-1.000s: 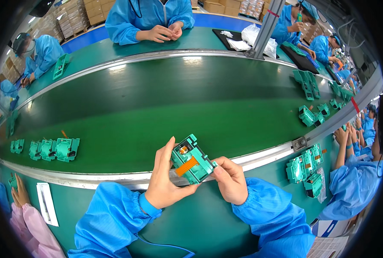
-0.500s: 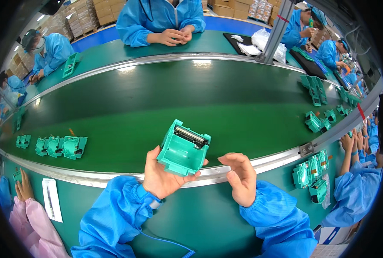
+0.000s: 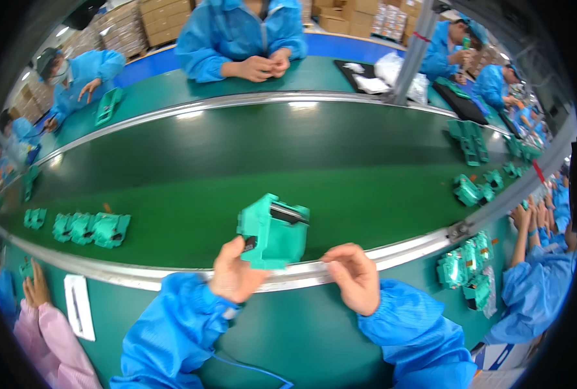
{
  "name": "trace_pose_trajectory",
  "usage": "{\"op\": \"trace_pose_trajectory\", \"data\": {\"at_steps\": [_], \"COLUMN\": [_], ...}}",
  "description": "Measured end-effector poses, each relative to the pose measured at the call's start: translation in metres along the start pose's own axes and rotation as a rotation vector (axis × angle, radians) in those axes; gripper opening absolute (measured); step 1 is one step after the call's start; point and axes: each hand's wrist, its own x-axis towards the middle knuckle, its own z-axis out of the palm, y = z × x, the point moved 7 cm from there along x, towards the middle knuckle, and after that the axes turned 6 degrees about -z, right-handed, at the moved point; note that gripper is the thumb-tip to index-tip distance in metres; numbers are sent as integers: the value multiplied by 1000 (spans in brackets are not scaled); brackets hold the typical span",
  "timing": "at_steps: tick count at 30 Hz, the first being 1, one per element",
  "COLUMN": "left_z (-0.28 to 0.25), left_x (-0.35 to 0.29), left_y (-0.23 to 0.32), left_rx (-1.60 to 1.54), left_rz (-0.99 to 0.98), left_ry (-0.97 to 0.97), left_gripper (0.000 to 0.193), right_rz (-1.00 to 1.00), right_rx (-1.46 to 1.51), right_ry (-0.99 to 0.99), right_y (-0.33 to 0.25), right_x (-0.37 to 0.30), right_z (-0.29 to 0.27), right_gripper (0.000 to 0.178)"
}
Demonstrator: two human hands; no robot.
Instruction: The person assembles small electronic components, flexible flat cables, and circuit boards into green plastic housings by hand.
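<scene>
A green plastic housing (image 3: 272, 233), boxy and hollow, with a dark and silvery bar along its upper edge, is held up over the near rail. My left hand (image 3: 235, 272) grips it from its lower left side, thumb up along the wall; the other fingers are mostly hidden behind it. My right hand (image 3: 353, 275) hovers just to the right of the housing without touching it. Its fingers are loosely curled and apart, with nothing seen between them. Blue sleeves cover both my forearms, and a coiled blue cord (image 3: 256, 371) runs from the left cuff.
A green conveyor belt (image 3: 172, 175) crosses ahead behind a metal rail (image 3: 139, 277). Green housings (image 3: 110, 228) sit on its left, more (image 3: 473, 189) on its right. Further housings (image 3: 453, 269) lie on the near table at right. A co-worker's pink sleeves (image 3: 52, 334) flank a white slip (image 3: 80, 308).
The housing has turned in my left hand, bringing its outer left side into view, and sits slightly further left. My right hand stays close by, its fingers a little more curled.
</scene>
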Motion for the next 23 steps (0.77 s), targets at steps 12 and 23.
{"op": "trace_pose_trajectory", "data": {"at_steps": [12,23], "left_z": [8,-13], "left_x": [-7,-9], "left_y": [107,117], "left_rx": [2117,2313], "left_rz": [692,441], "left_ry": [763,885], "left_gripper": [55,77], "right_rz": [-258,879], "right_rx": [-1263,-1965], "right_ry": [-407,180], "right_y": [-75,-45], "right_x": [87,101], "right_z": [-103,-354], "right_gripper": [57,92]}}
